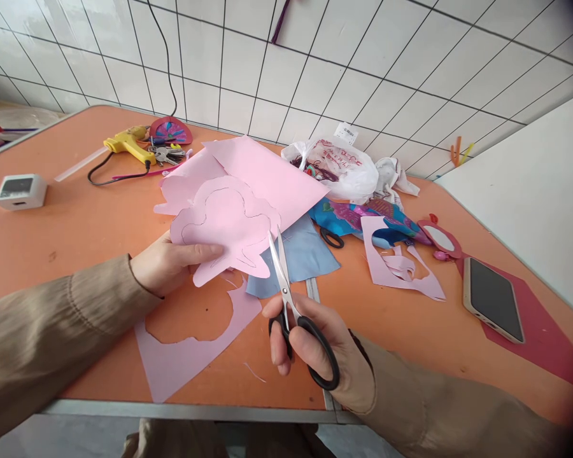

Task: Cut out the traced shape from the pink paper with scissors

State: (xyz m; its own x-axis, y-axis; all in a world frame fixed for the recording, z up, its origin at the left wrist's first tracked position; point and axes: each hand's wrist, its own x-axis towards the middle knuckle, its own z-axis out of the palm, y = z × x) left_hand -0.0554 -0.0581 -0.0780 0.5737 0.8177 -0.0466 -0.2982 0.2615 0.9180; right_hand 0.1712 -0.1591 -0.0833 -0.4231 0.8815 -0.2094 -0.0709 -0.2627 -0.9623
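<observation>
Between the thumb and fingers of my left hand (172,262) is a pink sheet cut-out (214,222) with a drawn outline on it. Its edge is wavy, with pointed lobes at the bottom. My right hand (325,343) grips black-handled scissors (284,286), fingers through the loops. The blades are slightly apart, their tips close to the right edge of the cut-out. Whether they touch it I cannot tell. Below lies a pink offcut (191,362) with a big rounded gap. Behind the cut-out are a larger pink sheet (272,175) and a light blue piece (300,251).
At the back left lie a yellow glue gun (131,146) with its cord and some keys (167,154). A small white box (21,191) stands far left. On the right are a phone (493,299), a pink offcut (377,267), a plastic bag (348,168) and patterned fabric (363,216).
</observation>
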